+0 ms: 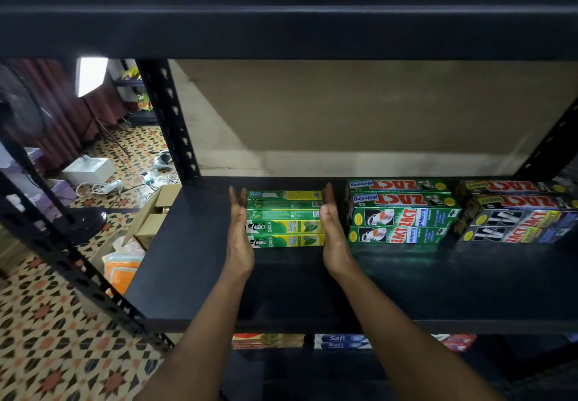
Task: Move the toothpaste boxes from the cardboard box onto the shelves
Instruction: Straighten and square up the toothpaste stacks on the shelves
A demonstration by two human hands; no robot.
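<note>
Currently, the green Darlie toothpaste boxes (286,219) sit stacked on the black shelf (194,259). Left hand (239,234) flat against the stack's left end, right hand (333,234) flat against its right end. Fingers (235,202) of both straight and pressed together. Green ZACT boxes (402,212) just right of the right hand. Open cardboard box (156,212) on the floor, left of the shelf.

Left grip (239,238): straight fingers against the Darlie boxes' (286,222) left end.
Right grip (333,234): straight fingers against their right end.
Shelf (194,259): Zact boxes (403,212) stacked further right.
</note>
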